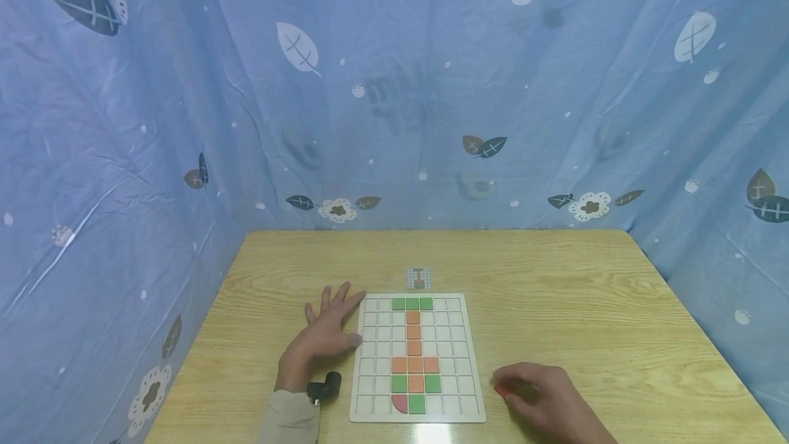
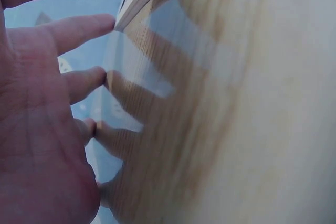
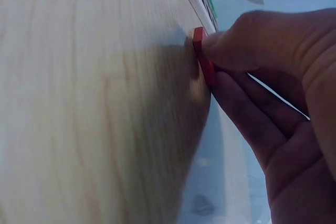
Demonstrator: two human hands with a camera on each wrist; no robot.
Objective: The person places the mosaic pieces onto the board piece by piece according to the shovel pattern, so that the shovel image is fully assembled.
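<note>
A white grid board [image 1: 376,387] lies on the table with green square tiles [image 1: 412,304], orange square tiles [image 1: 414,331] and one red quarter-round tile [image 1: 401,403] in its cells. My left hand [image 1: 327,331] rests at the board's left edge, fingers spread, thumb and index finger touching the rim. Right of the board, my right hand [image 1: 539,396] pinches a red tile [image 3: 206,59] between thumb and fingers, low over the table. In the head view the fingers mostly hide this tile, so its full outline cannot be told.
A small pattern card [image 1: 419,278] with a printed grid lies just behind the board. The wooden table [image 1: 579,300] stretches out on both sides. Blue curtain [image 1: 394,122] with leaves and flowers hangs behind and at the sides. A black device [image 1: 325,387] sits at the left wrist.
</note>
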